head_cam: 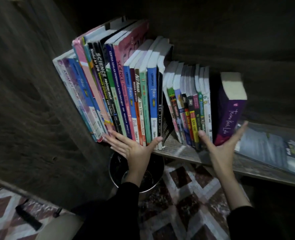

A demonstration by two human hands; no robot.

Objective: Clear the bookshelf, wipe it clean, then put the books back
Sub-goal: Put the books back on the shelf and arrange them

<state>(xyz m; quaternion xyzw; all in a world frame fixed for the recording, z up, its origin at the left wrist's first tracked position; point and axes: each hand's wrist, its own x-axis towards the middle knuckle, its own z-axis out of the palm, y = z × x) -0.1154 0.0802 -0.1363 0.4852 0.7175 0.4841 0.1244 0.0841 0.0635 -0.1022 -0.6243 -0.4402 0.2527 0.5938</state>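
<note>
**Hands Spread at the Foot of Two Rows of Books**

Black sleeves [119, 205] were seen nearest the camera, above a patterned carpet [183, 193] and a dark round bin [136, 170] (partly hidden under the left forearm). The left hand [134, 146] was laid flat, fingers spread, against the lower spines of the tall textbooks [119, 87] packed at the left of the wooden shelf [181, 151]. The right hand [222, 144] was opened wide, its thumb set against the shorter paperbacks [191, 108] and its fingers reaching past a thick purple book [229, 116], which stood apart and blurred. Nothing was pinched by either hand. A flat grey book [271, 153] lay further right on the shelf.
</note>
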